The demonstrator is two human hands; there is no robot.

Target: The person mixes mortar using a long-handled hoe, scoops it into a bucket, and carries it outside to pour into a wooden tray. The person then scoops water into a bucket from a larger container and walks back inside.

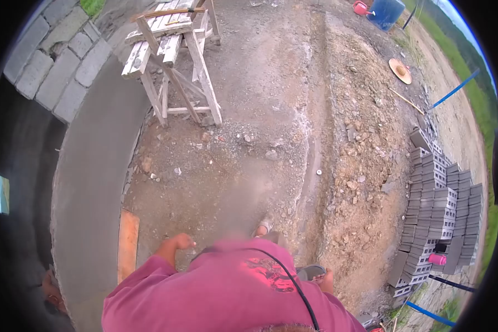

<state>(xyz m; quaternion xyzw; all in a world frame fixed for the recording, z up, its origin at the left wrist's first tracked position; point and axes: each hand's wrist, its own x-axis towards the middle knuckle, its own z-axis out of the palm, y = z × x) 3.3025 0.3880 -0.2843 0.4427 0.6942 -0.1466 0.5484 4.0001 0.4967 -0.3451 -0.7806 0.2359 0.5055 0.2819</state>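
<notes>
My left hand hangs in front of my pink shirt, its fingers loosely bent with a small gap, and nothing shows in it. It is to the right of an orange-brown wooden board standing against the smooth grey plastered wall. My right hand is low at my right side, partly hidden by the sleeve. Beside its fingers is a grey rounded object; I cannot tell whether the hand touches it. One of my feet shows on the dirt.
A wooden trestle with a plank top stands ahead by the wall. Stacked hollow blocks are at right, with a pink bottle. A straw hat lies on rubble. Part of another person shows at lower left.
</notes>
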